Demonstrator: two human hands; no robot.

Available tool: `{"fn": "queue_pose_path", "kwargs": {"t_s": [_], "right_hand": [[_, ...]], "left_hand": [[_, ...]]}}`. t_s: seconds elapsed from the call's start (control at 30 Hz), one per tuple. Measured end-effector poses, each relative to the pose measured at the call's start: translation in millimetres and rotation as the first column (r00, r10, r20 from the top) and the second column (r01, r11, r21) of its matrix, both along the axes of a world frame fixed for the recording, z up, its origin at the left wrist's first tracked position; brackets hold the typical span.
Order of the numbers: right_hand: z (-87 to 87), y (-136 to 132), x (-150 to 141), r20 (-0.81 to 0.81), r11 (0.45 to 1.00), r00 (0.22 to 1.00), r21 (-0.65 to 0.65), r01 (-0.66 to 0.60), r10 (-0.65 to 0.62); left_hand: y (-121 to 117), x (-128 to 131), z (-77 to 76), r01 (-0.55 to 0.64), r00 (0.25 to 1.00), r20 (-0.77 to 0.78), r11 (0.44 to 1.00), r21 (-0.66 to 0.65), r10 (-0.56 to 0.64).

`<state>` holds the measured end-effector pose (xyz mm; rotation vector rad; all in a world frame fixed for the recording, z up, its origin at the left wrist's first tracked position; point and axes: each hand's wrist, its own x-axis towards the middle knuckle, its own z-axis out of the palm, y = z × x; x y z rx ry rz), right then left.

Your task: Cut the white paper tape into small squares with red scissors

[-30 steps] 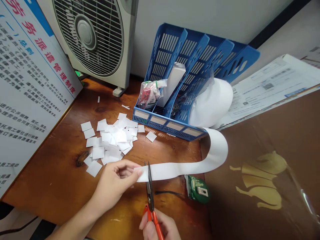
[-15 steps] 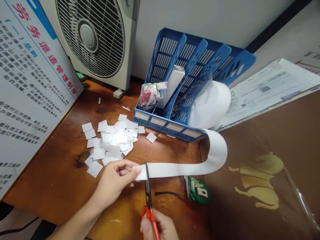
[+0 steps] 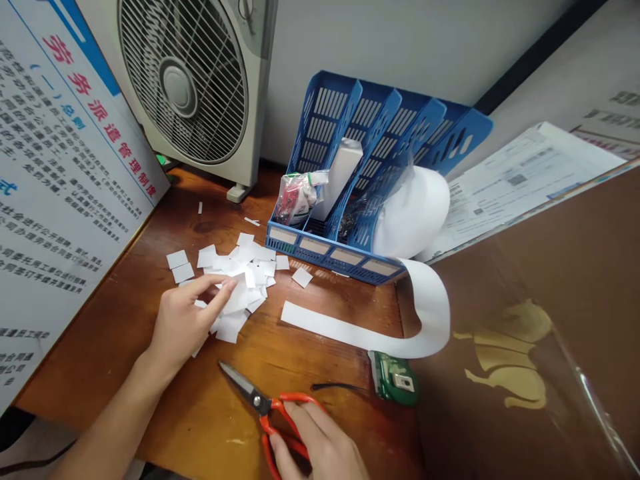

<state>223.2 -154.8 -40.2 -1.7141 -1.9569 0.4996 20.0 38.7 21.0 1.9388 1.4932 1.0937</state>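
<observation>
My left hand [image 3: 187, 320] is over the heap of white paper squares [image 3: 257, 257], pinching a cut square [image 3: 236, 299] between thumb and forefinger. My right hand [image 3: 320, 443] grips the red handles of a pair of scissors [image 3: 257, 401]. Their dark blades are together and point up and left, low over the table. Beyond the scissors lies the loose end of a white strip [image 3: 340, 328], its cut edge toward the heap. The strip curves up on the right to a large white roll [image 3: 415, 212] in the blue file rack.
The blue file rack [image 3: 335, 257] also holds a plastic bag [image 3: 296, 200] and a white box [image 3: 340, 177]. A green tape measure [image 3: 395, 380] lies beside a brown box [image 3: 500, 280]. A fan [image 3: 185, 87] and a printed board [image 3: 75, 167] stand at the back left.
A piece of the strip has been cut off, and my left hand has carried it left to the heap. The scissors have come away from the strip, tilting left, and the strip's end now rests lower.
</observation>
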Motion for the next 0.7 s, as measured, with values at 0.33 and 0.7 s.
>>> {"fn": "queue_pose_path", "kwargs": {"t_s": [0.33, 0.7], "right_hand": [[20.4, 115, 53, 0.120, 0.970, 0.966, 0.109, 0.218, -0.231], [30.7, 114, 52, -0.110, 0.995, 0.991, 0.058, 0.083, -0.076]], "left_hand": [[10, 3, 6.8, 0.040, 0.999, -0.029, 0.975, 0.220, -0.035], [-31, 49, -10.8, 0.363, 0.914, 0.335, 0.827, -0.430, -0.228]]}}
